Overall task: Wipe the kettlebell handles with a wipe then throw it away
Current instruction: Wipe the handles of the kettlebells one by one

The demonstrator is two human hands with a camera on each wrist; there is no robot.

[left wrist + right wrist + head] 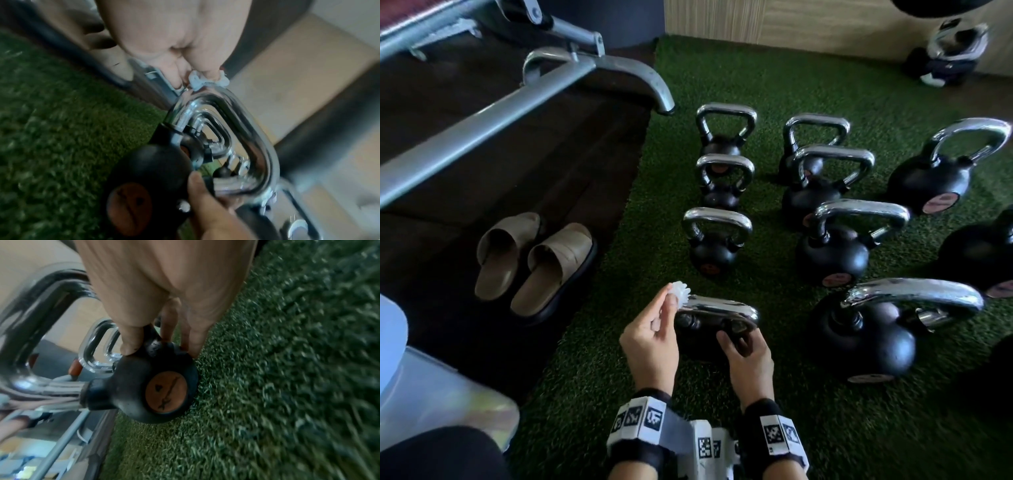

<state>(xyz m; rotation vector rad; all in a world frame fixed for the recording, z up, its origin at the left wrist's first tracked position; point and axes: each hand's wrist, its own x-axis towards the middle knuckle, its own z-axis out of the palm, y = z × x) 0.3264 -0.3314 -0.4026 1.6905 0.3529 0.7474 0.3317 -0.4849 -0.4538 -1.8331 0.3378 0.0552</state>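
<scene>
The nearest small black kettlebell (700,337) stands on the green turf, its chrome handle (717,308) facing up. My left hand (669,301) pinches a crumpled white wipe (680,294) against the handle's left end. In the left wrist view the wipe (205,80) sits between thumb and fingers on top of the chrome loop (236,113). My right hand (736,341) grips the kettlebell at the right foot of its handle. In the right wrist view its thumb and fingers curl around the black body (131,386).
Several more kettlebells (832,253) stand in rows on the turf ahead and to the right. A pair of beige sandals (534,263) lies on the dark mat at left, under a metal bench frame (517,92). A translucent container (431,397) sits at lower left.
</scene>
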